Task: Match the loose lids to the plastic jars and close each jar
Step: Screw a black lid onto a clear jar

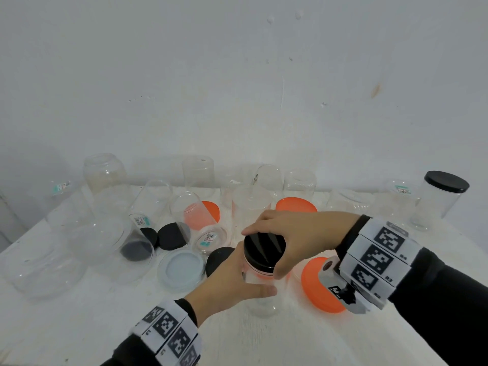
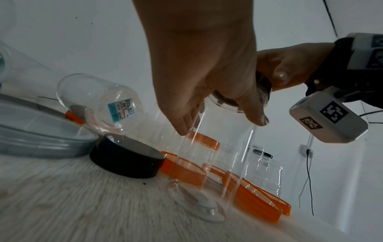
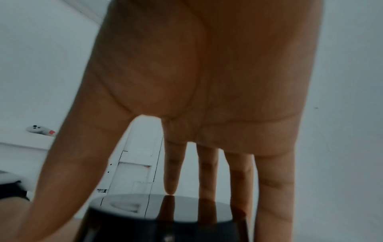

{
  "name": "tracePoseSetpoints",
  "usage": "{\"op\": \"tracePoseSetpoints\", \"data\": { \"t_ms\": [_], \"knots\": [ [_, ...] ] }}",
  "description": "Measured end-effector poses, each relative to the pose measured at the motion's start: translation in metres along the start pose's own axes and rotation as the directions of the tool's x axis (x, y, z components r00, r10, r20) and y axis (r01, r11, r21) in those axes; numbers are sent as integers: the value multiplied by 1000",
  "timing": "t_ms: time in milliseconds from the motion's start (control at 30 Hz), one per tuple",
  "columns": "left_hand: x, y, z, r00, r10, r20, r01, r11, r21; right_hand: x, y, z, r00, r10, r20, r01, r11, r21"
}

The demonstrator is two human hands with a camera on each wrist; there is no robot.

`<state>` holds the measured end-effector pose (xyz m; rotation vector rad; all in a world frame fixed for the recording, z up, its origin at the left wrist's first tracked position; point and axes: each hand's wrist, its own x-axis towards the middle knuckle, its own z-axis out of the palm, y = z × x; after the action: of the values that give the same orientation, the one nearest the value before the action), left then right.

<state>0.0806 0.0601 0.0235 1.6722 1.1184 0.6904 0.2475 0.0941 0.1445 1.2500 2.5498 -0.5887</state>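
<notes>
My left hand [image 1: 232, 281] is wrapped round the clear jar [image 2: 217, 155], which stands near the front of the table [image 1: 79, 326], while my right hand [image 1: 298, 233] grips the black lid [image 1: 264, 248] by its rim, thumb on the near side and fingers over the far edge. I judge I am turning it down, and whether the threads have caught I cannot tell. If the lid sits tilted it could cross-thread and jam. The jar is light and slick, so a weak hold lets it spin with the lid. An orange lid [image 1: 317, 289] lies just beside my right wrist and another black lid [image 1: 217, 258] just behind my left hand; a careless twist could knock either.
</notes>
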Motion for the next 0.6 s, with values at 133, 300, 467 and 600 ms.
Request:
{"op": "tracePoseSetpoints", "data": {
  "t_ms": [133,300,467,600],
  "knots": [
    [1,1,1,1000,1,2,-1,1000,-11,1,-3,-5,1000,18,13,-18,998,-58],
    [1,-2,3,1000,8,-6,-8,1000,-18,6,-3,-3,997,58,-43,-62,992,-106],
    [3,-4,2,1000,-9,-6,9,1000,-3,9,-4,5,984,138,-114,-150,983,-104],
    [2,-5,1,1000,-3,-4,3,1000,-16,6,-7,-2,991,136,-5,-136,985,-105]
  ]
}}
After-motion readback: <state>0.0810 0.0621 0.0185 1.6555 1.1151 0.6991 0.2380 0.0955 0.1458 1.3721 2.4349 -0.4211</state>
